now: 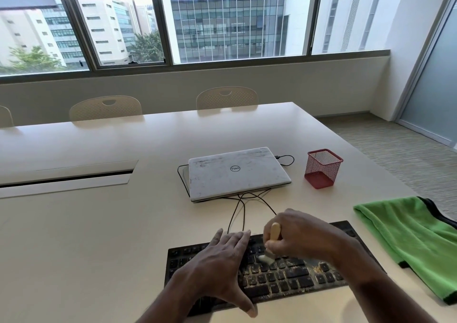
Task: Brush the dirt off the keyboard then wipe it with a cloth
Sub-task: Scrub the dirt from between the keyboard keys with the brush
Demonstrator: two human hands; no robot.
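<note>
A black keyboard [291,277] lies near the table's front edge, with tan crumbs scattered over its middle and right keys. My left hand [220,266] lies flat on the keyboard's left half, fingers straight. My right hand [300,236] grips a small brush [273,240] by its wooden handle. Its pale bristles touch the keys in the upper middle of the keyboard. A green cloth [415,236] lies spread on the table to the right of the keyboard.
A closed white laptop [237,172] sits behind the keyboard with black cables [243,204] running toward it. A red mesh pen holder [322,168] stands right of the laptop. The table's right edge [366,159] drops to carpet. Chairs stand at the far side.
</note>
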